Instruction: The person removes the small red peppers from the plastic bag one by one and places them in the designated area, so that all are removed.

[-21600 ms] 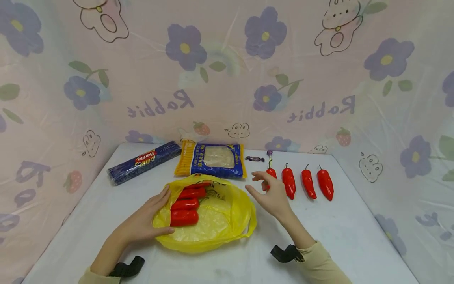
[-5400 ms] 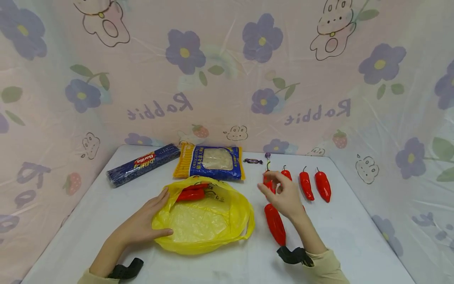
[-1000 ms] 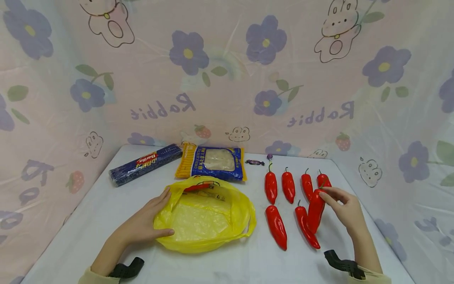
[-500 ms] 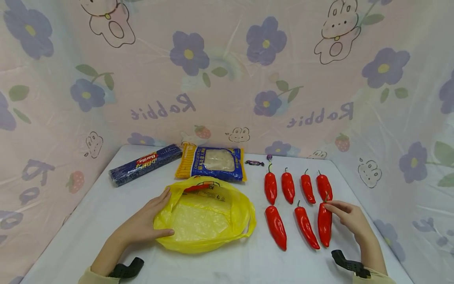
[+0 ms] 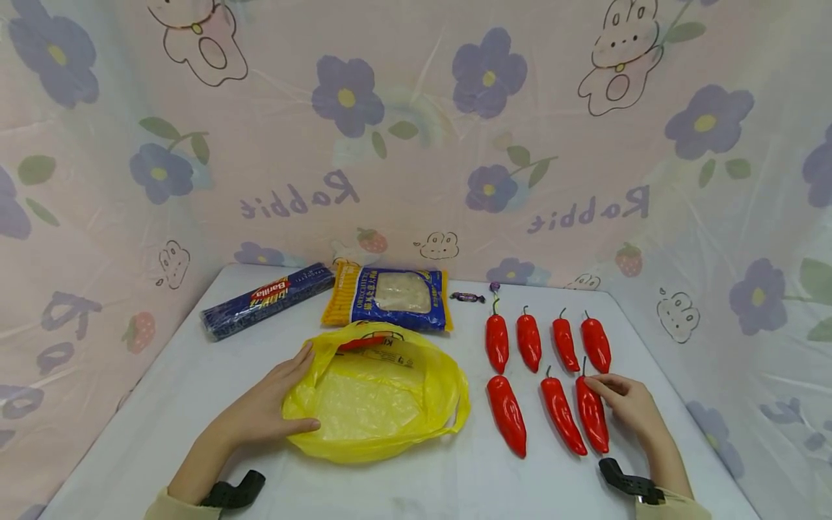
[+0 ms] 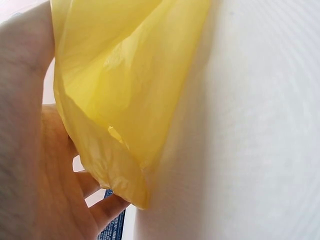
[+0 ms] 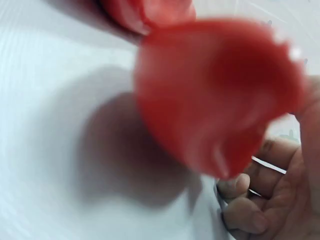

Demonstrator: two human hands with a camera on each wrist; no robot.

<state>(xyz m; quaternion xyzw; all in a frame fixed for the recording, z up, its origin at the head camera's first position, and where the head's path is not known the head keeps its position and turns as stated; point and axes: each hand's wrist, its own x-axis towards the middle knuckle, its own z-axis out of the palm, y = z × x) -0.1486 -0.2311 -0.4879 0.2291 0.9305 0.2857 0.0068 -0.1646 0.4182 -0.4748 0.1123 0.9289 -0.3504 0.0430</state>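
Note:
On the left side of a yellow plastic bag (image 5: 364,404), my left hand (image 5: 266,404) rests with fingers and thumb spread along the rim. The left wrist view shows the yellow plastic (image 6: 120,90) against the palm and fingers. The bag's mouth gapes, with a strip of red (image 5: 354,344) showing inside at the back. My right hand (image 5: 627,401) pinches a red chili pepper (image 5: 591,415) near its stem end, at the right of the front row. In the right wrist view that pepper (image 7: 215,90) looms blurred, its shadow beneath.
Several red peppers (image 5: 497,343) lie in a back row; two more, a stemless-looking pepper (image 5: 507,415) and a slimmer one (image 5: 562,415), lie in front. Behind the bag are a spaghetti pack (image 5: 268,300), an orecchiette pack (image 5: 390,296), a wrapped candy (image 5: 468,297) and a lollipop (image 5: 495,287).
Peppers have left the bag and form a front row at right. In the last second the right hand lowered its pepper into that row, then shifted it slightly left. The left hand stayed put.

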